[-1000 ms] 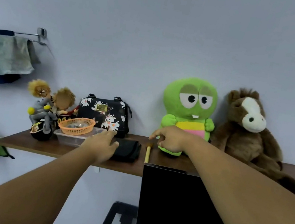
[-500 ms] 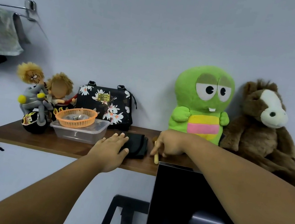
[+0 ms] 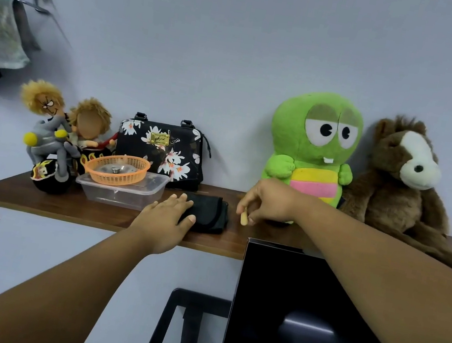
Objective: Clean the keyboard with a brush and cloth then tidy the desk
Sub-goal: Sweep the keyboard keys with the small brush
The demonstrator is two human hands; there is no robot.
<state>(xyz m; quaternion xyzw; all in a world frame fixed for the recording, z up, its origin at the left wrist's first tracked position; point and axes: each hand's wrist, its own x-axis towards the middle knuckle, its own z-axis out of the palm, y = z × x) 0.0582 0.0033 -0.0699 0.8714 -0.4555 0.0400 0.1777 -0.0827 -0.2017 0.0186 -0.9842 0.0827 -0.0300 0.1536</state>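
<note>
1. Pale wooden brush handle (image 3: pixel 243 219), on the brown wooden shelf (image 3: pixel 43 200), is pinched by the right hand (image 3: pixel 269 202).
2. Left hand (image 3: pixel 164 218) lies flat, fingers straight, on the folded black cloth (image 3: pixel 207 213) (just beside).
3. Lift both cleanly, clear of the green plush toy (image 3: pixel 312 147).

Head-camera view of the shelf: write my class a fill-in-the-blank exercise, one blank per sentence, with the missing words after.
1. The left hand rests on a folded cloth whose colour is ____.
2. The right hand pinches a brush handle in front of the ____ plush toy.
3. The orange basket sits on top of a clear plastic ____.
4. The floral handbag stands against the ____.

Missing words: black; green; container; wall
</note>
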